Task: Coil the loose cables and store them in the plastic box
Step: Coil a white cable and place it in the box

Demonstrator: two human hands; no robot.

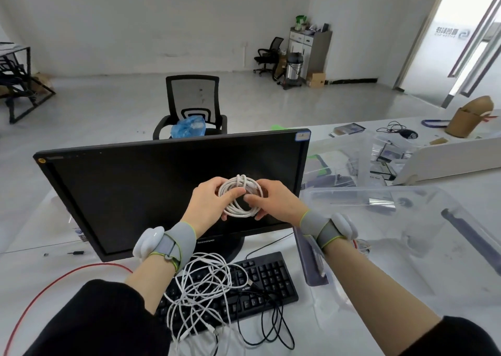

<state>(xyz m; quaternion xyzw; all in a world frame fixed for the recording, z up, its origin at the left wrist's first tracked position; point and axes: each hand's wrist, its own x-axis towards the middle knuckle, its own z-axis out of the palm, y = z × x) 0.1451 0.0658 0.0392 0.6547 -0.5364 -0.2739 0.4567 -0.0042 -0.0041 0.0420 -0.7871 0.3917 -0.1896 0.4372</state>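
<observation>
The coiled cable (241, 195) has a smooth white rubbery jacket, faintly shiny. The plastic box (423, 220) is clear, glossy plastic. The monitor (151, 193) screen is matt black in a semi-gloss plastic frame; the keyboard (271, 282) is matt black plastic. Grey knitted cloth wristbands (181, 236) carry smooth white plastic pods. The tabletop (32, 274) looks white and smooth.

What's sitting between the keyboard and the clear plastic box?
In the head view, a grey flat lid-like piece lies between the keyboard and the clear plastic box, against the box's near wall.

Cables (200, 296) on keyboard (271, 282), box (406, 220) right
</observation>
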